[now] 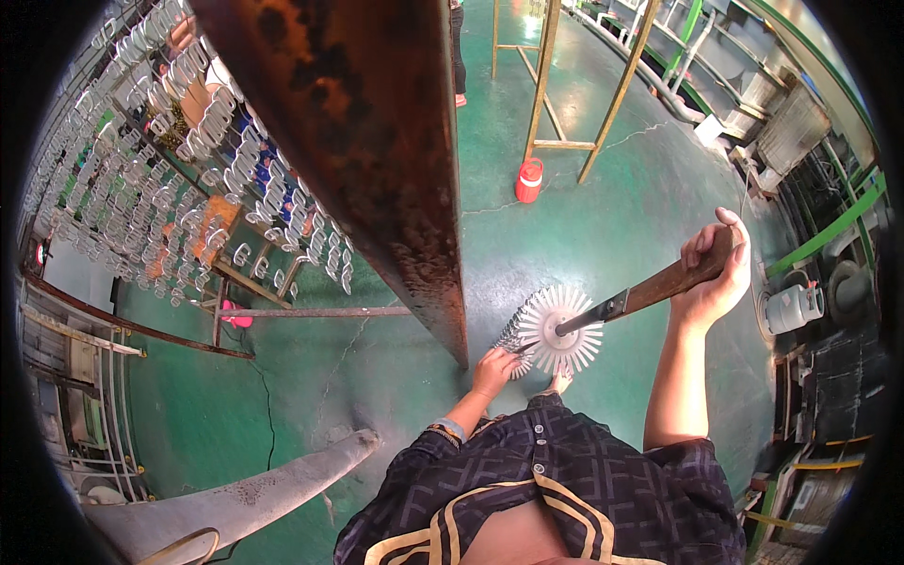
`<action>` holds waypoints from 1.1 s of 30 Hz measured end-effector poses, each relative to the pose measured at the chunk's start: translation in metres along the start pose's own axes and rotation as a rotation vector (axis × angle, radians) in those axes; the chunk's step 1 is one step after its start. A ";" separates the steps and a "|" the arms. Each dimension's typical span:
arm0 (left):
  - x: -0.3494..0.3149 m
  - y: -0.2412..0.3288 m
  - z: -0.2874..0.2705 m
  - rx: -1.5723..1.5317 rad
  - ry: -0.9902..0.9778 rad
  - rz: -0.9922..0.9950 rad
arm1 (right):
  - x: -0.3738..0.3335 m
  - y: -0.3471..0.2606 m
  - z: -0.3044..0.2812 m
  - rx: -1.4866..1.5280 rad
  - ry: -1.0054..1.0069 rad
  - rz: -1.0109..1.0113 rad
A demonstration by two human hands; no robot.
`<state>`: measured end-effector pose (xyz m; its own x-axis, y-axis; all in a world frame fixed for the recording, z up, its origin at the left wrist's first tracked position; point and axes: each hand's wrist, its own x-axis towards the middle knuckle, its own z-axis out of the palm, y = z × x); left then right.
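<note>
A wooden handle (662,284) is held in the right grip (713,275), with its fingers closed around the far end. From the handle, a dark shaft (586,319) is angled down and leftward to the centre of a pale toothed disc (544,311), behind which a row of similar pieces is lined up. The disc is seen between the two hands, in front of the torso, just right of the lower end of a rusty beam (377,160). The left grip (492,373) is placed at the lower left of the row, its fingers curled; whether anything is gripped there cannot be told. Beyond, a red jug (529,184) is seen on the green floor (612,235), and looped metal pieces (122,217) are hung at the left.
</note>
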<state>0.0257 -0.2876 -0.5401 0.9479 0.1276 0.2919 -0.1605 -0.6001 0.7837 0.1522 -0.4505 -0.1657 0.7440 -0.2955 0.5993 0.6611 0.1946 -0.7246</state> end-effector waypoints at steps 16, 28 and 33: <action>0.002 -0.002 0.011 0.039 0.019 -0.017 | -0.007 -0.002 0.016 -0.023 0.051 -0.038; 0.002 -0.009 0.017 0.036 0.049 -0.080 | -0.011 -0.004 0.017 -0.051 0.074 -0.048; 0.003 -0.012 0.021 0.023 -0.018 -0.099 | -0.011 -0.003 0.018 -0.052 0.104 -0.059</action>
<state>0.0361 -0.2964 -0.5605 0.9636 0.1738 0.2034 -0.0591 -0.6034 0.7953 0.1434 -0.4313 -0.1639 0.6883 -0.4007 0.6047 0.6952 0.1263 -0.7076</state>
